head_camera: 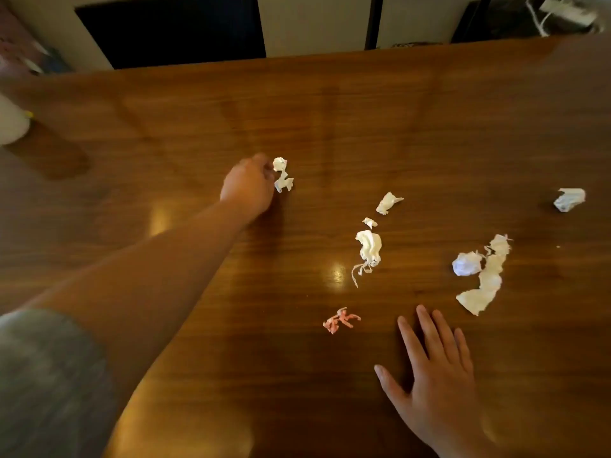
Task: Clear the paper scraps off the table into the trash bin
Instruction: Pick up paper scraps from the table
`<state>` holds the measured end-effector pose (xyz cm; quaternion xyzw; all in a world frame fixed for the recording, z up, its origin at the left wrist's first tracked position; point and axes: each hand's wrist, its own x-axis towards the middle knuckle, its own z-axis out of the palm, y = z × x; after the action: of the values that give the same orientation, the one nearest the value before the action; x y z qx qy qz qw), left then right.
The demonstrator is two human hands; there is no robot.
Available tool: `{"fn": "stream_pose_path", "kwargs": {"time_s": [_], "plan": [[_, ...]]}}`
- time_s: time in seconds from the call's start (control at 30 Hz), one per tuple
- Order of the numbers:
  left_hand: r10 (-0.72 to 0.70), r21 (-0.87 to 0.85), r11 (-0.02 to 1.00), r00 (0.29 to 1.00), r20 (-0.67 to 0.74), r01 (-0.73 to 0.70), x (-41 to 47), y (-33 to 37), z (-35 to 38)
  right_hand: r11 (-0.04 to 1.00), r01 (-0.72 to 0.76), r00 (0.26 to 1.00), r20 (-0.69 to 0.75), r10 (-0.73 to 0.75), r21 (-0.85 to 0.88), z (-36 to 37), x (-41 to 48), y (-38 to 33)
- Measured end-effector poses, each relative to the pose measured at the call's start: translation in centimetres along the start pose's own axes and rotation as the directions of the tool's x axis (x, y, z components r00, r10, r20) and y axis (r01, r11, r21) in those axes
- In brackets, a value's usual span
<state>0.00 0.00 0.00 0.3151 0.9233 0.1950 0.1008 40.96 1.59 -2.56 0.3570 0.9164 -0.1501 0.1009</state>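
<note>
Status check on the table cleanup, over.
Left hand closing on white scrap, grip unclear. Right hand flat on table, open. Other scraps loose, pink scrap nearest the right hand. No bin in sight.

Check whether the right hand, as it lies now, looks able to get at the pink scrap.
Probably yes. The right hand lies flat and open on the table, and the pink scrap sits just beyond and left of its thumb, with bare wood and nothing else between them.
</note>
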Motion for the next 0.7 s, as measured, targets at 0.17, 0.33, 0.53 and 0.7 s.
{"fn": "stream_pose_path", "kwargs": {"time_s": [0.17, 0.33, 0.53, 0.7], "plan": [[0.168, 0.225, 0.948, 0.954, 0.249, -0.226, 5.0, -0.3, -0.1, 1.0, -0.009, 0.997, -0.073, 0.01, 0.009, 0.6, 0.3, 0.2], [0.289, 0.252, 0.905, 0.931, 0.225, -0.342, 6.0, -0.9, 0.3, 1.0, 0.001, 0.994, -0.11, 0.0, 0.004, 1.2, 0.5, 0.4], [0.228, 0.291, 0.921, 0.964, 0.135, -0.258, 4.3, -2.3, -0.6, 1.0, 0.008, 0.988, -0.152, -0.004, 0.024, 1.3, 0.4, 0.4], [-0.049, -0.133, 0.99, 0.999, 0.007, 0.049, 1.2, -3.6, -2.1, 0.999, 0.002, 0.993, -0.119, 0.002, 0.037, 0.6, 0.2, 0.1]]}}
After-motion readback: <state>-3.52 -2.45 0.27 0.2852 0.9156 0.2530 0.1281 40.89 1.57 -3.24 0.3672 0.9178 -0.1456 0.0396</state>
